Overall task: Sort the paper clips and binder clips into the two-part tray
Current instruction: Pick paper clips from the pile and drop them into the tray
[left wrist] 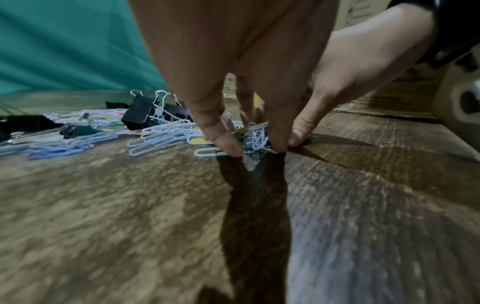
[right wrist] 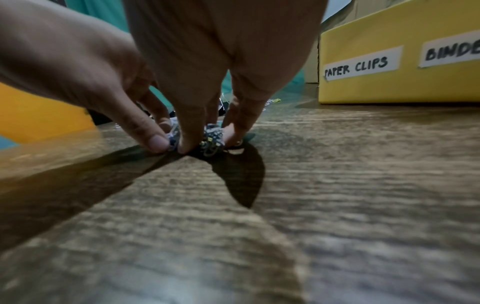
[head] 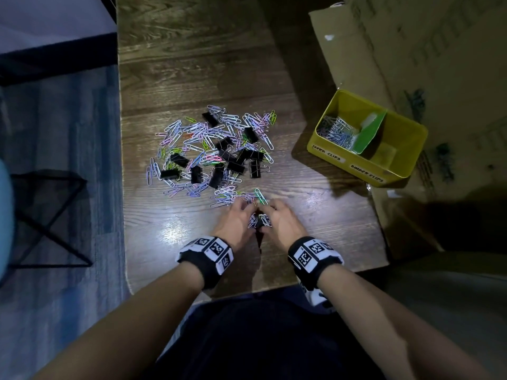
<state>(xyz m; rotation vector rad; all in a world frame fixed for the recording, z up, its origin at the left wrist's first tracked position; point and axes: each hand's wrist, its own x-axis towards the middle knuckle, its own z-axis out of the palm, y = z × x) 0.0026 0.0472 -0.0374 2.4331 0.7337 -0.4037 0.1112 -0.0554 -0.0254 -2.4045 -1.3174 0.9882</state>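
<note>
A mixed pile of coloured paper clips and black binder clips lies mid-table. Both hands meet at its near edge around a small bunch of paper clips. My left hand and right hand curl their fingers round the bunch from either side, fingertips on the wood. The left wrist view shows my left hand pinching the bunch of clips. The right wrist view shows my right hand on them. The yellow two-part tray stands at the right, with paper clips in its left part.
A large cardboard box sits behind and to the right of the tray. The table's left edge drops to blue carpet, where a black wire stool stands. Bare wood lies between my hands and the tray.
</note>
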